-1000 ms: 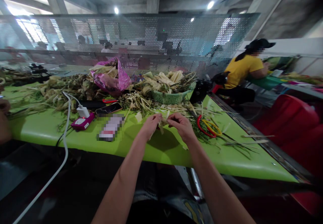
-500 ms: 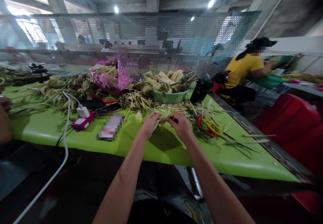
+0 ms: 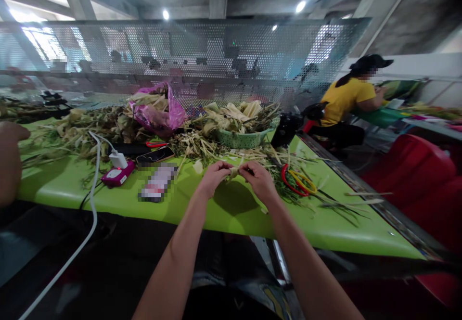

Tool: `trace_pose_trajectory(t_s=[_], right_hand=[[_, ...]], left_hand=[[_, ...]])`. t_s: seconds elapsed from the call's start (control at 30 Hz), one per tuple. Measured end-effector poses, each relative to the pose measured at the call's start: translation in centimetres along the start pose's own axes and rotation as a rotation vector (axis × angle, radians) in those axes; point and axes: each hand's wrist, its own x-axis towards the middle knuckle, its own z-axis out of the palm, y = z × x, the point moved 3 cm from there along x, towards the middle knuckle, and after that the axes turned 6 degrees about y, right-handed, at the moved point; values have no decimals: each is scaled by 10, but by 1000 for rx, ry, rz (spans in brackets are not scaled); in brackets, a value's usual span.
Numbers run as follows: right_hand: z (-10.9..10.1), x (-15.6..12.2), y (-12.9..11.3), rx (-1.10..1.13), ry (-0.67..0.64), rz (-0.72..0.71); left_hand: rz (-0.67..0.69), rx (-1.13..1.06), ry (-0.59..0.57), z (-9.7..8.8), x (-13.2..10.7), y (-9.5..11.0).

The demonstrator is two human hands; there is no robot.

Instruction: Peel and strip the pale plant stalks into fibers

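My left hand [image 3: 215, 177] and my right hand [image 3: 257, 175] meet above the green tabletop [image 3: 231, 214], both closed on one pale dried husk [image 3: 234, 171]. The husk is small and folded or twisted between the fingertips, and the fingers hide part of it. Just past the hands lies a heap of dried stalks and trimmings [image 3: 197, 144]. Right of my right hand, scissors with red and yellow handles [image 3: 298, 181] rest on green plant scraps.
A green basket [image 3: 240, 140] of dried husks and a pink plastic bag [image 3: 173, 113] stand at the back. To the left are a phone [image 3: 158, 183], a purple power adapter [image 3: 118, 173] and a white cable [image 3: 94, 204]. A neighbour's arm [image 3: 9, 161] is at the left edge.
My hands have drawn closer together, and the husk looks more bunched between the fingers. At the left edge, the neighbour's arm has come further into view over the table.
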Motion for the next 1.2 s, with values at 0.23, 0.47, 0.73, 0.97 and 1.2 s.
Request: trace_pose_trajectory(t_s=[0.23,0.47,0.73,0.97,1.2], right_hand=[[-3,-2,-6,-51,91,-91],[0,-5,-6,58,138,-41],[-2,-5,-7,159,216,58],[2,0,-2,68,88,59],[5,-1,-4,0,5,47]], left_hand=[[98,63,-37,1,6,-11],[112,77,11,3,5,-9],[126,63,64,1,7,-10],[41,-136,106,1,9,-16],[99,-100,61,4,8,-13]])
